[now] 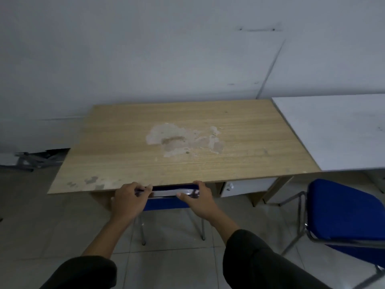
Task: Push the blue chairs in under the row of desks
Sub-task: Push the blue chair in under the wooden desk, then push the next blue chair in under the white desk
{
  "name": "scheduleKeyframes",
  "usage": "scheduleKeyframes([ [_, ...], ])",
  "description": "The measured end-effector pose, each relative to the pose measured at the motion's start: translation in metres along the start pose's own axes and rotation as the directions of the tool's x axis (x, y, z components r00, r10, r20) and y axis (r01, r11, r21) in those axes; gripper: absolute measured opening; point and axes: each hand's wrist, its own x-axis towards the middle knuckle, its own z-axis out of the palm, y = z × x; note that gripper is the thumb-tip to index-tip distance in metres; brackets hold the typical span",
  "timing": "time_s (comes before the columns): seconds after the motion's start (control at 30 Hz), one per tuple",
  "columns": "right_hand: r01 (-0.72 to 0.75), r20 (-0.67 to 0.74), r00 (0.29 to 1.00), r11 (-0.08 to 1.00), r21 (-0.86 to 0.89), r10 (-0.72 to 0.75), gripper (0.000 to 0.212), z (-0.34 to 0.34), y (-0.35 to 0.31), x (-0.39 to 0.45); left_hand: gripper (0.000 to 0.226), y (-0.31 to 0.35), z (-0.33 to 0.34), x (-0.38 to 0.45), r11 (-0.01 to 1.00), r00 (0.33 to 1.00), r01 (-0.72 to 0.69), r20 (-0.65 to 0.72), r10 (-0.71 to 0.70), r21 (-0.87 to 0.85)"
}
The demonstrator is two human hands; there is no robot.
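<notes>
Left hand (129,200) grips the top of the chair back (166,203), fingers curled over its left end. The blue chair sits tucked under the wooden desk (177,140), backrest at the front edge. Right hand (199,198) grips the right end likewise. Further right, a second blue chair (341,211) stands out on the floor, before a white desk (333,130).

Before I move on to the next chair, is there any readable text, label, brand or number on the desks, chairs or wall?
None: no readable text in the head view.
Worn wood-grain desk top: only pale patches, no print.
White desk top: faint smudges, no letters.
Blue padded chairs: no tag or brand visible.
White drawer front: small lock, no legible marking.
</notes>
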Motion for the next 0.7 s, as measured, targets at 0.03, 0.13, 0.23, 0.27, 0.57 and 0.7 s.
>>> scheduleKeyframes([
  [0.03, 0.01, 0.002, 1.0, 1.0, -0.021, -0.01, 0.085, -0.01, -0.001, -0.003, 0.033, 0.014, 0.0, -0.005, 0.999, 0.998, -0.037, 0.044, 0.036, 0.012],
  [0.13, 0.053, -0.046, 0.997, 0.994, -0.097, -0.057, 0.076, -0.042, -0.006, -0.014, 0.025, 0.06, 0.006, -0.019, 0.992, 0.984, -0.127, 0.123, 0.129, -0.029],
  [0.23, 0.077, -0.121, 0.988, 0.989, -0.129, -0.093, 0.067, -0.097, -0.007, -0.038, 0.017, 0.129, 0.022, -0.039, 0.972, 0.964, -0.186, 0.165, 0.209, -0.141],
  [0.27, 0.084, -0.141, 0.985, 0.987, -0.138, -0.104, 0.065, -0.116, -0.006, -0.047, 0.014, 0.15, 0.029, -0.048, 0.965, 0.958, -0.196, 0.178, 0.226, -0.172],
  [0.57, 0.045, -0.375, 0.923, 0.993, -0.112, -0.084, 0.054, -0.32, 0.058, -0.141, 0.01, 0.333, 0.135, -0.145, 0.911, 0.859, -0.289, 0.34, 0.382, -0.294],
  [0.7, 0.035, -0.449, 0.891, 0.997, -0.068, -0.062, 0.048, -0.401, 0.095, -0.177, 0.013, 0.402, 0.185, -0.18, 0.89, 0.811, -0.344, 0.383, 0.442, -0.298],
])
